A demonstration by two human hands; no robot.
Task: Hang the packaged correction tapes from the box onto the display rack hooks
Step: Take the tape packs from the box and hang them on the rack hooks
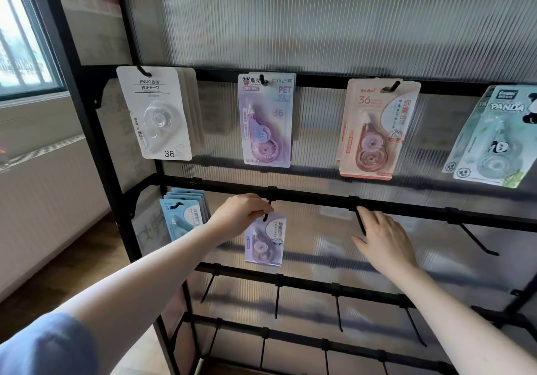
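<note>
A black display rack with rows of hooks fills the view. My left hand pinches the top of a lilac packaged correction tape at the second hook of the second row, and the hook passes through the pack's hole. My right hand is open, its fingers resting on the bare hook to the right. The box is out of view.
The top row carries white packs, purple packs, pink packs and panda packs. Blue packs hang at the second row's left. Bare hooks stick out on the lower rows. A window and radiator lie left.
</note>
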